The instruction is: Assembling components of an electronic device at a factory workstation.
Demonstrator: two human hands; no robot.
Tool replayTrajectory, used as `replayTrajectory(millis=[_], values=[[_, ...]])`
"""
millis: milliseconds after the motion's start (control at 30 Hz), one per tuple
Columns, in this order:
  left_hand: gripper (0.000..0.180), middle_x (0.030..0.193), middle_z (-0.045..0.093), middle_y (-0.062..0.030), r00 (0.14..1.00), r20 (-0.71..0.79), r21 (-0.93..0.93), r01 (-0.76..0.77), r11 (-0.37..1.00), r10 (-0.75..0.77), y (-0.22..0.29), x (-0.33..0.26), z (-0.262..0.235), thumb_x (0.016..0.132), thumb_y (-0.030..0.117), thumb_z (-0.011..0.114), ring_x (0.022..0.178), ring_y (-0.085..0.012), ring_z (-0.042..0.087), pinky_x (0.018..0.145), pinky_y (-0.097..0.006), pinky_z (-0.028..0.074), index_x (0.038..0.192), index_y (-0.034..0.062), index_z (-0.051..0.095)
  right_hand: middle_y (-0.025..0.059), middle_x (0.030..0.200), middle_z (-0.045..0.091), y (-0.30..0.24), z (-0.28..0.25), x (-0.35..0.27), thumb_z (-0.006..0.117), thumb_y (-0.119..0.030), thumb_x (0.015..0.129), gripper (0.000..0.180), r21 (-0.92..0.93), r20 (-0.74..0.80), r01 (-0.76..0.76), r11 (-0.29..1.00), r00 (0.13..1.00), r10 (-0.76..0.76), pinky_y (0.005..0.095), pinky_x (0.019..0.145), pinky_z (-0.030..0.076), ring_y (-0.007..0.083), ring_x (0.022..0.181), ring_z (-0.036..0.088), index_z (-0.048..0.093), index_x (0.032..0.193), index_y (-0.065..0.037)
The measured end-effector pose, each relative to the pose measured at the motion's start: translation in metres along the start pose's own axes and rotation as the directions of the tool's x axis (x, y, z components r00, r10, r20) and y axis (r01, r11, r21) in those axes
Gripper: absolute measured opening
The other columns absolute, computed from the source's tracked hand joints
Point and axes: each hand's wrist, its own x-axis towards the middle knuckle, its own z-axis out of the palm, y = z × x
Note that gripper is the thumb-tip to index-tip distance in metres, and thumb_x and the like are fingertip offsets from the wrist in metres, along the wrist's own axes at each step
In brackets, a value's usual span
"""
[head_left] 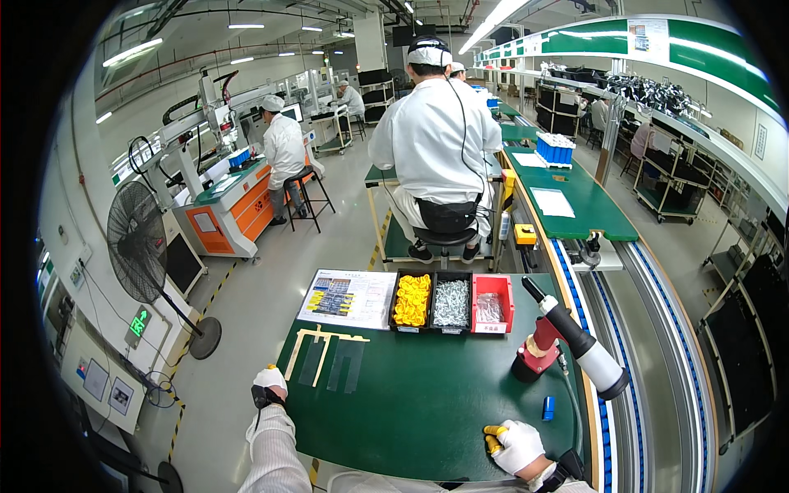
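My left hand (270, 381), in a white glove with a bit of yellow at the fingertips, is at the left edge of the green work table (394, 411). Its fingers are mostly hidden, so its grip cannot be made out. Low on the right of the table rests my right hand (519, 449), white-gloved with yellow finger covers. Those fingers are curled in, and whatever may be inside them is hidden. Just beyond that hand stands a small blue cylinder (548, 408). Farther out, a red-based device (538, 355) carries a tilted black-and-white cylindrical body (585, 349).
Along the table's far edge are a printed sheet (348, 297), a bin of yellow parts (412, 301), a bin of metal screws (452, 304) and a red bin (492, 304). A conveyor (625, 370) runs along the right. A co-worker (440, 123) sits ahead; a fan (140, 242) stands left.
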Motion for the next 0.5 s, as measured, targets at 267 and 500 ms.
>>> replayTrajectory(millis=[267, 500], values=[[0.034, 0.102, 0.081, -0.0137, 0.999, 0.021, -0.017, 0.038, 0.999, -0.038, -0.0013, 0.0019, 0.0043, 0.106, 0.029, 0.053, 0.095, -0.0338, 0.079, 0.08, -0.046, 0.064, 0.101, 0.0091, 0.08, 0.0076, 0.081, 0.066, -0.0005, -0.0002, -0.0017, 0.079, -0.019, 0.088, 0.015, -0.001, 0.003, -0.002, 1.0, 1.0, 0.002, 0.0453, 0.069, 0.055, 0.0312, 0.077, 0.068, 0.081, 0.102, -0.016], [0.036, 0.101, 0.081, -0.0144, 0.999, -0.007, -0.027, 0.033, 0.999, -0.033, -0.004, 0.0033, 0.0097, 0.106, 0.03, 0.052, 0.094, -0.0348, 0.079, 0.08, -0.047, 0.064, 0.098, 0.0085, 0.08, 0.0075, 0.081, 0.065, -0.0017, -0.0011, -0.0004, 0.079, -0.019, 0.088, 0.014, -0.001, 0.013, -0.006, 1.0, 1.0, 0.006, 0.0454, 0.069, 0.055, 0.0312, 0.077, 0.068, 0.081, 0.101, -0.016]])
